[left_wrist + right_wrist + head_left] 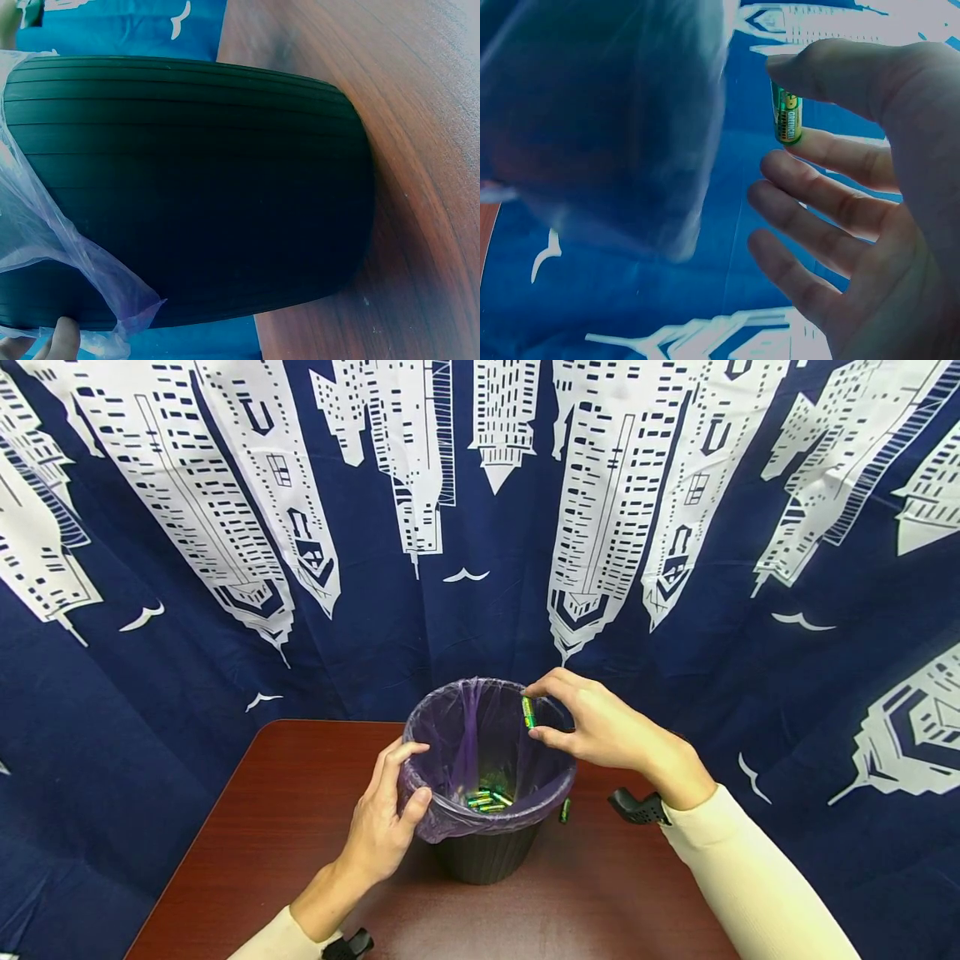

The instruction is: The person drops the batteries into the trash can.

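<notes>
On the table stands a black ribbed trash can (486, 858) lined with a translucent purple bag (470, 735). My left hand (386, 814) grips the left side of its rim, over the folded bag; in the left wrist view only some fingertips (66, 339) show. Above the right part of the opening, my right hand (600, 718) pinches a green and gold battery (528, 712) between thumb and fingertip. The right wrist view shows that battery (787, 116) held by its ends, the other fingers spread. Several similar batteries (489, 802) lie at the bottom of the can.
Another battery (565, 811) lies on the reddish-brown wooden table (300, 810), just right of the can. A blue cloth (442, 627) printed with white buildings hangs behind the table. Black devices (637, 807) are strapped at both wrists.
</notes>
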Demonstrator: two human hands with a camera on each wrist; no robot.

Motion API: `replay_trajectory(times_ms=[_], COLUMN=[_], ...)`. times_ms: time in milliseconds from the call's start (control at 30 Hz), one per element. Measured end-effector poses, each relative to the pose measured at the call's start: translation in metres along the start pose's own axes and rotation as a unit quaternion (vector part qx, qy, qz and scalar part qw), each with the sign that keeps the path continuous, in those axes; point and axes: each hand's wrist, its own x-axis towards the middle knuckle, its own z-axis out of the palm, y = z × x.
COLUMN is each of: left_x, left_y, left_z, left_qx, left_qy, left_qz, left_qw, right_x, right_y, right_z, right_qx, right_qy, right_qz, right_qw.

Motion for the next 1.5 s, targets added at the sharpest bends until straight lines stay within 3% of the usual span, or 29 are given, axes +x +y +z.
replay_trajectory(times_ms=[367,733,1500], left_x=[-0.002,-0.001,-0.001], left_y=[0.001,0.002,0.001], left_z=[0.000,0.000,0.000], left_qx=[0.000,-0.002,-0.007], left_qy=[0.003,0.005,0.002], left_qz=[0.002,0.003,-0.003], left_qw=[1.0000,1.0000,1.0000], right_x=[0.027,0.042,0.042], right_y=[-0.026,-0.031,-0.028], right_z=[0.008,0.014,0.012], right_qx=[0.011,0.007,0.018], right_qy=[-0.047,-0.058,-0.053], right_qz=[-0.036,-0.056,-0.039], right_qw=[0.9982,0.9967,0.9977])
